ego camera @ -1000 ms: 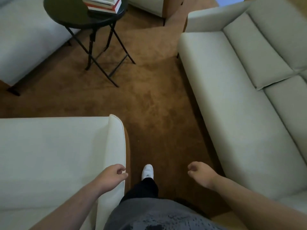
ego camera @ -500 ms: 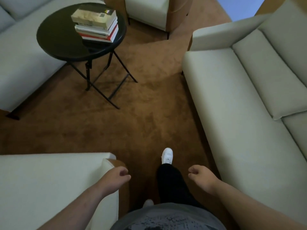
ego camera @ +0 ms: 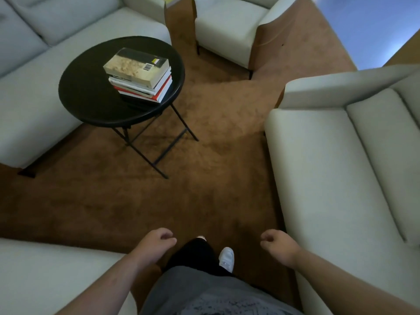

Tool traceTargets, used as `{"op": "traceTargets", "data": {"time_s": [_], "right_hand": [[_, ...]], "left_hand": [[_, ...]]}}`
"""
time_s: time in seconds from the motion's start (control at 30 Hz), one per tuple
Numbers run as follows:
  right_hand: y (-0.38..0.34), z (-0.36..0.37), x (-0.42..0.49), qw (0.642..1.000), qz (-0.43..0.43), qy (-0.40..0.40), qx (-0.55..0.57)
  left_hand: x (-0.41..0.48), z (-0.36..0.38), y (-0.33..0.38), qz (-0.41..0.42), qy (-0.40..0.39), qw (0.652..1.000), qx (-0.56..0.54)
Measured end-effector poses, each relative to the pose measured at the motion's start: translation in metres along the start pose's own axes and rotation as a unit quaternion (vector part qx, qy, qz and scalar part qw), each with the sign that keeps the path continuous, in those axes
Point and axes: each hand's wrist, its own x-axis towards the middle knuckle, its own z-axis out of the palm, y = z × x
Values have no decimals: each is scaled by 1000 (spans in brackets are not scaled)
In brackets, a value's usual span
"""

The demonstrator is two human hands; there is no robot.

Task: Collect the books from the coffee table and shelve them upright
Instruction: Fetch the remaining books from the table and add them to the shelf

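Books stacked flat on the round table, upper left of frame.
The books (ego camera: 139,75) sit on the glossy black coffee table (ego camera: 86,92); open brown carpet (ego camera: 204,178) runs between pale sofas; left hand (ego camera: 155,243) and right hand (ego camera: 278,244) hang loosely curled, holding nothing.

A stack of books (ego camera: 141,76) is seen lying flat on a round black coffee table (ego camera: 91,94), piled toward the tabletop's right-hand side. The stack is topped by a thick paperback (ego camera: 136,63), its sandy-toned cover turned up, with a barcode and a yellow label shown near one edge. Beneath it, several thinner volumes are laid slightly askew, one of them red-covered (ego camera: 163,88). The table is carried on thin black folding legs (ego camera: 147,160) and is set on brown carpet (ego camera: 216,167).
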Motion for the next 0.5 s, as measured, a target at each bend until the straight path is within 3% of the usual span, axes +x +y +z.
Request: {"op": "traceTargets", "data": {"time_s": [0.5], "right_hand": [[-162,-160,160,995,-8,-18,-99]], "left_hand": [[144,-127,128,1,12,999,-39]]}}
